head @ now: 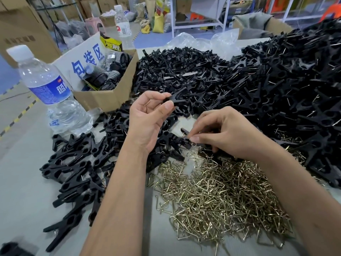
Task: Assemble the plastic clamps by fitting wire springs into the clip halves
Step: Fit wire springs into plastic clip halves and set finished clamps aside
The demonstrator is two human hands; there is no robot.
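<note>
My left hand [147, 119] is raised above the table and pinches a black plastic clip half [175, 100] between thumb and fingers. My right hand [225, 133] is lower, at the near edge of the pile of loose parts, and its thumb and fingers pinch another black clip piece [186, 133] lying on the table. A heap of brass-coloured wire springs [217, 193] lies below both hands. A huge pile of black clip halves [249, 84] fills the table's far and right side. Assembled black clamps [73, 170] lie in a spread on the left.
A water bottle [49, 91] stands at the left by an open cardboard box [103, 97] of black parts. A second bottle [122, 23] stands behind the box. Clear plastic bags [203, 41] lie at the far edge. Shelving and cartons stand beyond the table.
</note>
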